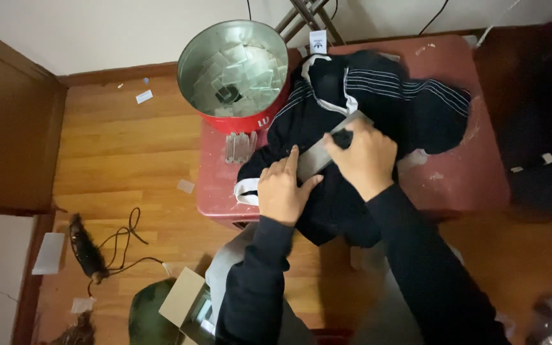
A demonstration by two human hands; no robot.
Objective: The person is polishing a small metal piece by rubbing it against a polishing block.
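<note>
Both hands work at the centre of the head view, sleeves in black coming up from 6 o'clock. Left hand: palm down, fingers spread, index finger extended toward 1 o'clock, pressing flat on the dark garment and touching the lower end of a flat grey card. Right hand: closed around the upper part of the same card, knuckles up, thumb side toward 11 o'clock. The card lies diagonally between the two hands, its long axis running from 7 to 1 o'clock; whether it sits on top of the cloth or partly inside a fold, I cannot tell.

Garment: black with thin white stripes and white trim at collar and cuff, bunched on a low red table. It lies directly under both hands and spreads away from them toward 1–2 o'clock; one cuff hangs at the table's near left edge, just beside the left wrist.

At 11 o'clock from the hands, on the table's far left corner: round metal tin, red outside, holding clear flat packets. A few clear strips lie just below it.

Wooden floor at 9 o'clock, with a black cable and paper scraps.
</note>
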